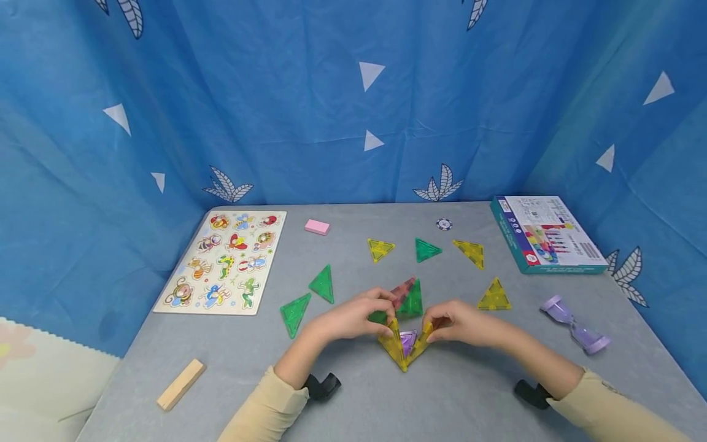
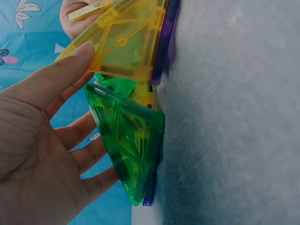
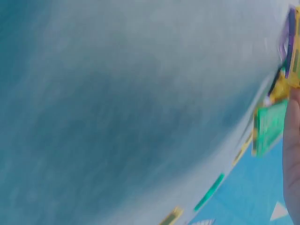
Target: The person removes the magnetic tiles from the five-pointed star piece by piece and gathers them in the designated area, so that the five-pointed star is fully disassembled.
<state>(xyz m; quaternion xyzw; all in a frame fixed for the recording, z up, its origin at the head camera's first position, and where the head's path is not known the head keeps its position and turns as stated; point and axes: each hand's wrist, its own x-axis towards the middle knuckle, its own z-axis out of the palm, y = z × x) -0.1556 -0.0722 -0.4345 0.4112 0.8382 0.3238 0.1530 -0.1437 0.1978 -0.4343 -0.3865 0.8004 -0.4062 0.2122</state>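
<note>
My left hand (image 1: pixel 359 316) pinches a translucent yellow triangle tile (image 1: pixel 393 348), its thumb on the tile's face in the left wrist view. Opposite it, my right hand (image 1: pixel 461 323) pinches another yellow triangle tile (image 1: pixel 421 344). The two yellow tiles stand upright and meet at a corner toward me, forming a V in the head view. Between them shows a purple tile (image 1: pixel 407 341). Behind the hands, a green triangle tile (image 1: pixel 411 301) and a red tile (image 1: pixel 403 293) overlap. A green triangle tile (image 2: pixel 129 136) stands upright near the left fingers.
Loose green tiles (image 1: pixel 294 314) lie to the left; yellow tiles (image 1: pixel 494 296) and a teal tile (image 1: pixel 427 250) lie behind and right. Around them are an insect puzzle board (image 1: pixel 226 261), a pink block (image 1: pixel 317 227), a wooden block (image 1: pixel 181 385), a chip (image 1: pixel 444 224), a box (image 1: pixel 547 236) and a purple hourglass (image 1: pixel 574 324).
</note>
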